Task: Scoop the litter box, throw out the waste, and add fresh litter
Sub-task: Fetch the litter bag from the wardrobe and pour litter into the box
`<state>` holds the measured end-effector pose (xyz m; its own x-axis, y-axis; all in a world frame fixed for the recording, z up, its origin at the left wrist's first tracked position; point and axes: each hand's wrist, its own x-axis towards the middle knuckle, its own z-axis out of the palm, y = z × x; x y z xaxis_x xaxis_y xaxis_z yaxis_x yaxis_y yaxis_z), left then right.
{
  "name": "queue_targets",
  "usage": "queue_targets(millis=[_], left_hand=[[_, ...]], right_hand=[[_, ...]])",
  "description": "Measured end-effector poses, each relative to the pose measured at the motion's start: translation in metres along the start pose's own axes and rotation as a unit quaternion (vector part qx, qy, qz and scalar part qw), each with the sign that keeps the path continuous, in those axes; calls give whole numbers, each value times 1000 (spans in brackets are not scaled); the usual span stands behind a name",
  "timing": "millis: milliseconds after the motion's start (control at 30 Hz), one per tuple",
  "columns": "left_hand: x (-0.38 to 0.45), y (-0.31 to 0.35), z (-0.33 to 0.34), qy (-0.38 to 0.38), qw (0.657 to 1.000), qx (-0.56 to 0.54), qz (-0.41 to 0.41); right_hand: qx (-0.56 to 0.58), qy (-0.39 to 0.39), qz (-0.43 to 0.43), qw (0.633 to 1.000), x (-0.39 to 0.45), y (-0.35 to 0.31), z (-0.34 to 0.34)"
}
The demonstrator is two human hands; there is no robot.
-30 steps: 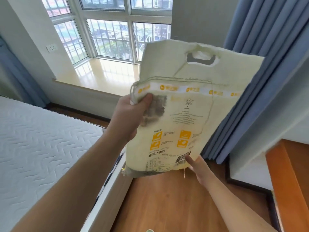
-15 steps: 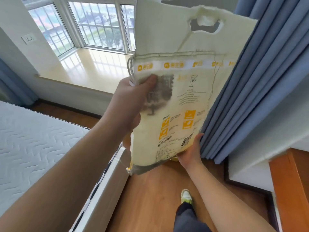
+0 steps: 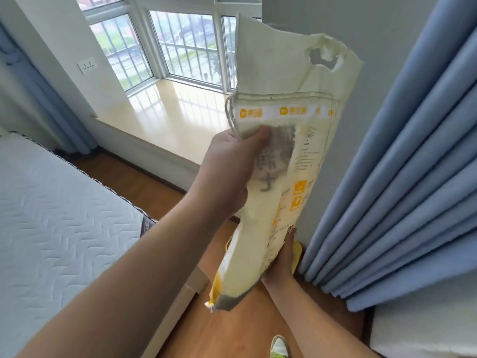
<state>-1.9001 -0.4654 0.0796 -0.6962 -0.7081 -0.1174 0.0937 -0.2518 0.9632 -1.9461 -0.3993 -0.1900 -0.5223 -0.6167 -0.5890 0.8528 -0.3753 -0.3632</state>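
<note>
Cream-yellow and printed in orange, the one litter bag (image 3: 278,161) hangs upright in the air over the wooden floor (image 3: 232,329), between the bed (image 3: 59,202) and the blue curtain (image 3: 402,182). Your left hand (image 3: 227,174) pinches its upper left edge, thumb on the front. Your right hand (image 3: 281,259) cups its lower right side, though you cannot tell how that grip's fingers lie.

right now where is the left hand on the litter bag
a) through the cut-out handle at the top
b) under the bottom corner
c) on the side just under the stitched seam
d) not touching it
c: the left hand grips the bag at its left edge, thumb just below the seam, while the handle hole is empty.
</note>
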Motion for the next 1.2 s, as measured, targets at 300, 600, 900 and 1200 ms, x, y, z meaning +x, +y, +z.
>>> queue_targets(millis=[300, 600, 900, 1200], left_hand=[[18, -8, -24, -19, 986, 162, 36], [-35, -84, -104, -132, 918, 372, -26], [-34, -152, -134, 124, 910, 397, 7], [-4, -149, -179, 128, 913, 365, 128]], right_hand=[[-22, 0, 20, 1000, 25, 10, 12], [2, 17, -20, 1000, 32, 0, 31], [20, 33, -20, 999, 43, 13, 57], [-56, -10, -33, 998, 73, 45, 17]])
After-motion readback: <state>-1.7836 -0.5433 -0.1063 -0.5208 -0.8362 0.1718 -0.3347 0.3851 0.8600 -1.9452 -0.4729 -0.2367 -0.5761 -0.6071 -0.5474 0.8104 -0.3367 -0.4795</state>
